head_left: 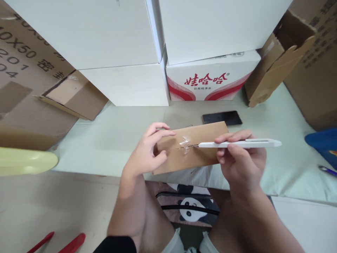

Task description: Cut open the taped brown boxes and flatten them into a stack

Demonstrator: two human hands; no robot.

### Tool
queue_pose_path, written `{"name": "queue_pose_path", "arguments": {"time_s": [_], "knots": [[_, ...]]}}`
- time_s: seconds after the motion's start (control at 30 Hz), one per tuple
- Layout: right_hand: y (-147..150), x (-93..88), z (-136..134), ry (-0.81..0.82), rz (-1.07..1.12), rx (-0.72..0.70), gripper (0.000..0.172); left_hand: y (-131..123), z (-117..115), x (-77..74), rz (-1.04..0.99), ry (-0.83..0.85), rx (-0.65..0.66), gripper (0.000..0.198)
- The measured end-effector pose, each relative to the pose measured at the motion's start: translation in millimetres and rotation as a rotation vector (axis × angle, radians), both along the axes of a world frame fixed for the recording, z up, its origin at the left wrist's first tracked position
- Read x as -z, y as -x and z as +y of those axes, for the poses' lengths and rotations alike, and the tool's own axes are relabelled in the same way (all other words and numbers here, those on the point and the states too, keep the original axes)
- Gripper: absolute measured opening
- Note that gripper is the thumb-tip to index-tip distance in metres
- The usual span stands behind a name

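A small brown cardboard box (202, 158) lies near the front edge of the cloth-covered table, its top flaps meeting at a seam. Clear tape (185, 142) crosses that seam and is crumpled in the middle. Around the box's left end, my left hand (151, 151) is curled, with thumb and fingers over the top. My right hand (243, 158) is closed round a slim white utility knife (252, 143). The knife's tip is at the seam, just right of the tape. Behind the box lies a dark phone (222, 118).
White cartons (126, 86) and a red-and-white water carton (210, 82) stand along the back. Opened cardboard boxes (76, 93) flank them on both sides. A blue object (322, 142) and a pen (328, 171) are at the right. A yellow-green object (26, 161) juts in at left.
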State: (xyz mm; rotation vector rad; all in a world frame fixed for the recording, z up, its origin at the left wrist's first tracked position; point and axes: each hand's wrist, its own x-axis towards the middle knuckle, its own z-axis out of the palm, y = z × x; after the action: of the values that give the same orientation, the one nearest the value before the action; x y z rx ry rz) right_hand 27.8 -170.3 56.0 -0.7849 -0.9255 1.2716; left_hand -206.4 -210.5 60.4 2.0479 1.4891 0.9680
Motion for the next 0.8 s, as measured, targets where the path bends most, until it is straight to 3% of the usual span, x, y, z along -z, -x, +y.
{"name": "queue_pose_path", "arguments": {"time_s": [0.13, 0.33, 0.57, 0.67, 0.8], "knots": [[-4.7, -1.2, 4.3, -0.005, 0.080, 0.020, 0.009, 11.3, 2.0, 10.1, -0.126, 0.062, 0.100, 0.065], [-12.3, -4.5, 4.8, -0.085, 0.163, 0.069, 0.008, 23.0, 10.2, 30.2, -0.435, 0.042, 0.198, 0.071], [-12.2, -4.1, 3.1, -0.089, 0.131, 0.073, 0.009, 20.9, 14.1, 38.6, -0.554, 0.039, 0.160, 0.063], [-18.9, -6.1, 9.8, -0.134, 0.134, 0.179, 0.010, 20.8, 15.0, 39.9, -0.584, 0.028, 0.125, 0.056], [-33.7, -6.5, 28.7, -0.169, 0.153, 0.524, 0.011, 21.0, 16.2, 39.0, -0.583, 0.031, 0.077, 0.049]]}}
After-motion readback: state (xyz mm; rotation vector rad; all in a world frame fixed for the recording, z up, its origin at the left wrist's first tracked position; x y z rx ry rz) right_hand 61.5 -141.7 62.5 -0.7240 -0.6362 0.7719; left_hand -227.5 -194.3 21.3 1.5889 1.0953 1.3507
